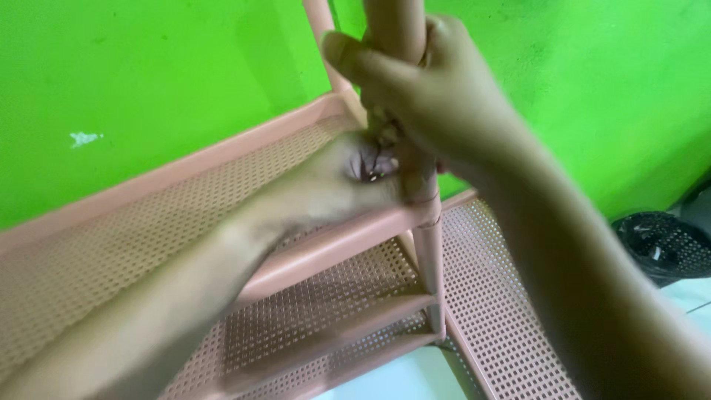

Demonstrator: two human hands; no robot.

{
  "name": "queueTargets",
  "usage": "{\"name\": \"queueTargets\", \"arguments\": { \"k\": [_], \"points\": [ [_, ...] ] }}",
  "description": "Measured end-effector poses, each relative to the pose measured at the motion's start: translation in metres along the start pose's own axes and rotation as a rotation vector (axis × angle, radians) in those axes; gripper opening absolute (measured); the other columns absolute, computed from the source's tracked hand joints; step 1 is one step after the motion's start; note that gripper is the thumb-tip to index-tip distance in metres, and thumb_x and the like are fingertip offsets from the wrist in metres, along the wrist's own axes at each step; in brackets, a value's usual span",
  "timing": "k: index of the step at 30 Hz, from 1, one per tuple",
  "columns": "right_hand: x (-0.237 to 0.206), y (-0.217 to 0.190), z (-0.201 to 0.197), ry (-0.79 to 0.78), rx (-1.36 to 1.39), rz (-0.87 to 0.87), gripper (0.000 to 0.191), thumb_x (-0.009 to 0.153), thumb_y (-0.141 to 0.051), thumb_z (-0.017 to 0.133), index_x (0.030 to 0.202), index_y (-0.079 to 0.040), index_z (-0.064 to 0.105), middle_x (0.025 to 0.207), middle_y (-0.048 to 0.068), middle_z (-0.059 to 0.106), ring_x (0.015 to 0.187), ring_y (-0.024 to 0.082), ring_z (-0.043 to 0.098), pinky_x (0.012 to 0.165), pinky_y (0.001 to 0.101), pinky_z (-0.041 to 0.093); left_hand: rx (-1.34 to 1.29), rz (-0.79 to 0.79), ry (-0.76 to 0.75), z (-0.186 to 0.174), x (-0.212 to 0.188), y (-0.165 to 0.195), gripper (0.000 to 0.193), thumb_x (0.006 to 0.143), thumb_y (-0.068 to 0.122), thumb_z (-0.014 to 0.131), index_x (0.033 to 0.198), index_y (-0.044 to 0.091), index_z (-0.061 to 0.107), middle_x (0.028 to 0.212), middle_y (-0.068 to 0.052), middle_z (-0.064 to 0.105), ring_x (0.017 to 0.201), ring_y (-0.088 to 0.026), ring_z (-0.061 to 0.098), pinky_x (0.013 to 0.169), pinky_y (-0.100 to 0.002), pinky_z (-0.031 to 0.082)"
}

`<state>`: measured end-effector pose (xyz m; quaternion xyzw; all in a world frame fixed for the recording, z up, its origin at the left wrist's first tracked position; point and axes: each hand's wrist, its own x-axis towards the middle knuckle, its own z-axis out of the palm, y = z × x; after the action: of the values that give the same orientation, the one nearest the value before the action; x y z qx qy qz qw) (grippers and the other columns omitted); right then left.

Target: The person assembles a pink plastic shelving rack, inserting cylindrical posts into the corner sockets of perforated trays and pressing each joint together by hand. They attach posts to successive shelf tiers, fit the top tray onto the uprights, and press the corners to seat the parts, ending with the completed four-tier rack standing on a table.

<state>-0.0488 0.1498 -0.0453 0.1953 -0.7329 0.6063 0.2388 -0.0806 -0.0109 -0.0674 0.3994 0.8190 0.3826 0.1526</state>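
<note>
A pink plastic rack with perforated shelves [148,222] fills the middle of the view. My right hand [429,89] is wrapped around its upright corner post [429,252] near the top. My left hand [348,178] reaches across the top shelf and grips the same post lower down, at the joint where the post meets the shelf corner. A ring shows on one left finger. Two lower shelves [326,311] sit under the top one.
A bright green wall [148,74] stands right behind the rack. A black mesh basket [659,244] sits at the right edge on a pale floor [392,381]. Another perforated pink panel [503,296] lies to the right of the post.
</note>
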Motion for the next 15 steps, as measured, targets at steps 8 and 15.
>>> {"name": "queueTargets", "arguments": {
  "k": [8,15],
  "points": [
    [0.003,0.004,0.027,0.437,-0.266,-0.134,0.032,0.095,-0.038,0.076,0.085,-0.011,0.062,0.065,-0.003,0.064,0.053,0.005,0.061,0.047,0.0255,0.049,-0.143,-0.014,0.121,0.006,0.003,0.011,0.049,0.081,0.033,0.078,0.121,0.01,0.062,0.115,-0.002,0.072,0.113,-0.015,0.07,0.099,-0.038,0.052],
    [0.024,0.0,-0.018,-0.293,0.258,0.151,0.031,0.088,-0.033,0.075,0.076,-0.01,0.059,0.061,0.0,0.06,0.048,0.011,0.056,0.046,0.0257,0.051,-0.093,0.125,0.034,-0.015,0.017,-0.009,0.04,0.087,0.034,0.08,0.115,0.006,0.072,0.115,-0.013,0.078,0.113,-0.022,0.073,0.106,-0.043,0.057]
  ]
}}
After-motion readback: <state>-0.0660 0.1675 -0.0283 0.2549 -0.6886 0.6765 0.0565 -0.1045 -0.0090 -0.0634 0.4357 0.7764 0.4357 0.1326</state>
